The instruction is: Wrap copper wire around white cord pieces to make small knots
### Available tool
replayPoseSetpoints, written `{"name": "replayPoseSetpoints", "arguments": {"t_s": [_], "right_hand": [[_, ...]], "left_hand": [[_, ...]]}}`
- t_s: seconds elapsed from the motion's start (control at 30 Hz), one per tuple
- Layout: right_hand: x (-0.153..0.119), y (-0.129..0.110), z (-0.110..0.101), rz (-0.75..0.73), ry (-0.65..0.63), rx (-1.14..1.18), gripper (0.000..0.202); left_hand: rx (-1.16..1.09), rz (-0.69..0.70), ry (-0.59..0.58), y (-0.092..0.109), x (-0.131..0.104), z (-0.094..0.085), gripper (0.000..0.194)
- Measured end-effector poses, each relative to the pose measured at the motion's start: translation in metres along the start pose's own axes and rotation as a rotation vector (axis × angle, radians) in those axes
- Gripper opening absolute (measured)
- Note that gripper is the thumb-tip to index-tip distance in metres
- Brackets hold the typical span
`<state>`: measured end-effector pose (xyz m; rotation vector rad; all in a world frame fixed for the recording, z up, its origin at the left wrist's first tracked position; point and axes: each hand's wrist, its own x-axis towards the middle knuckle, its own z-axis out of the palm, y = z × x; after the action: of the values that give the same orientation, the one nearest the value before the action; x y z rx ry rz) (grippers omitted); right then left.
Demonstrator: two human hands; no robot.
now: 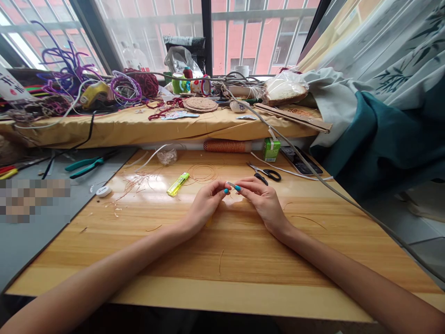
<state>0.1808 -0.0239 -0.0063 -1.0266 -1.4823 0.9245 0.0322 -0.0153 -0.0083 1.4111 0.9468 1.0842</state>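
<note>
From the left, a white cap (103,191) sits near the wooden tabletop's (167,283) left edge, then the yellow-green lighter (178,184) lies slantwise, its far end angled to the right, just beyond my left hand (205,202). That hand is closed in a pinch, thumb and forefinger at the left end of a small pale piece (232,184) — too tiny for me to say what it is. The piece lies between my two hands, above the wood, its long axis running roughly sideways from one set of fingertips to the other and dipping slightly toward the right. My right hand (266,204) pinches its right end between thumb and forefinger, so neither hand is clearly nearer — both meet at it. Farther right, just beyond that hand, the black-handled scissors (267,174) lie spread on the wood.
</note>
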Motion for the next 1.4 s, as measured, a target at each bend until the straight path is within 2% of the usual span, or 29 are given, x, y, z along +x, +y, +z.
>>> {"name": "replayPoseSetpoints", "arguments": {"t_s": [0.17, 0.6, 0.87, 1.0, 1.1, 1.2, 1.4], "right_hand": [[0.000, 0.002, 0.000, -0.009, -0.018, -0.014, 0.014], [0.001, 0.004, 0.001, 0.062, -0.051, 0.064, 0.016], [-0.003, -0.002, 0.002, 0.010, -0.052, -0.072, 0.019], [-0.007, -0.003, 0.003, 0.006, -0.022, -0.107, 0.023], [-0.008, -0.004, 0.002, -0.082, -0.013, -0.248, 0.017], [-0.008, -0.003, 0.000, -0.245, -0.034, -0.437, 0.012], [-0.003, 0.005, -0.007, -0.482, -0.137, -0.615, 0.018]], "left_hand": [[0.014, 0.028, 0.020, -0.003, 0.000, 0.000, 0.010], [0.026, -0.028, 0.025, 0.003, -0.001, 0.001, 0.011], [-0.053, -0.036, -0.007, 0.004, -0.001, 0.002, 0.008], [-0.105, -0.058, 0.012, 0.004, -0.003, 0.004, 0.008], [-0.128, -0.080, 0.020, 0.006, -0.004, 0.005, 0.009], [-0.157, -0.116, 0.018, 0.008, -0.005, 0.005, 0.011], [-0.196, -0.156, 0.006, 0.007, -0.003, 0.002, 0.011]]}}
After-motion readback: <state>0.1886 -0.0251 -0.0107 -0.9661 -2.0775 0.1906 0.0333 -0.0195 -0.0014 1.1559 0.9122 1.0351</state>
